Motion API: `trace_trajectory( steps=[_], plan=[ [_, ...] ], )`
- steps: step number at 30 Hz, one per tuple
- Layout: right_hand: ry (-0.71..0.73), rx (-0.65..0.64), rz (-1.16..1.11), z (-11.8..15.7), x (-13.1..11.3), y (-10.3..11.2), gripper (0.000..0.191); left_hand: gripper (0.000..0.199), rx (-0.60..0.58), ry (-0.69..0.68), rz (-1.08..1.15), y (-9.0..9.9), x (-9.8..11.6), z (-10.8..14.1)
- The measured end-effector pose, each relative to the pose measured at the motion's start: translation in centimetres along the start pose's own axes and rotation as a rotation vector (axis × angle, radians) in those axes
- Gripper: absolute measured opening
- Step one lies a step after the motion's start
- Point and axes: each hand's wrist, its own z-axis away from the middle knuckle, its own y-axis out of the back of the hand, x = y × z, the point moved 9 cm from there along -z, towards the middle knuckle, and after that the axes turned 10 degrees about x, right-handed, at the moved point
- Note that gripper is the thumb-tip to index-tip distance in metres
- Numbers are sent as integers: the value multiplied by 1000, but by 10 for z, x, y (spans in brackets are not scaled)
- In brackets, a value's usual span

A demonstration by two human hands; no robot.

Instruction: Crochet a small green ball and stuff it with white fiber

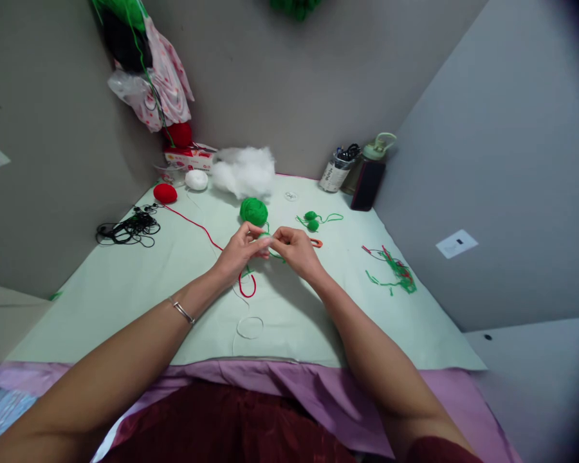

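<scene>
My left hand point(244, 252) is closed on a small green yarn piece point(264, 236) with a whitish patch, mostly hidden by the fingers. Meeting it from the right, my right hand point(296, 251) pinches at the piece's edge; what lies between those fingertips is too small to make out. A green strand point(277, 256) hangs below the hands. Just behind them sits a green yarn ball point(253, 211). An orange stitch marker or clip point(316, 243) lies beside my right hand. A red yarn tail point(247, 294) curls below my left hand.
White stuffing point(245, 172), a white ball point(196, 180) and a red yarn ball point(165, 193) stand at the back. Black cord point(130, 226) lies left. Two small green balls point(312, 221), yarn scraps point(399, 273), a phone point(368, 184) and a bottle point(377, 149) are on the right.
</scene>
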Motion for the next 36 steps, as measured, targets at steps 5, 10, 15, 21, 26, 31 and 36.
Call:
trace_trajectory(
  steps=[5, 10, 15, 21, 26, 31, 36],
  plan=[
    [36, -48, 6, 4, -12, -3, 26, 42, 4, -8, -46, 6, -7, -6],
    [65, -55, 56, 13, -27, -7, 15, 31, 62, -77, -117, 9, -10, -12],
    [103, 18, 153, 25, -36, -10, 15, 19, 133, -171, -193, 13, -3, -16],
    [181, 32, 191, 22, -35, -9, 13, 16, 135, -187, -196, 20, 3, -16],
    [336, 187, 117, 19, -53, 15, 16, 17, 135, -210, -196, 22, 7, -16],
    [150, -8, -387, 16, -42, 2, 22, 17, 94, -248, -248, 15, 9, -13],
    [-19, 54, -210, 6, -10, 2, 21, 22, 114, -294, -308, 14, 8, -10]
  ],
)
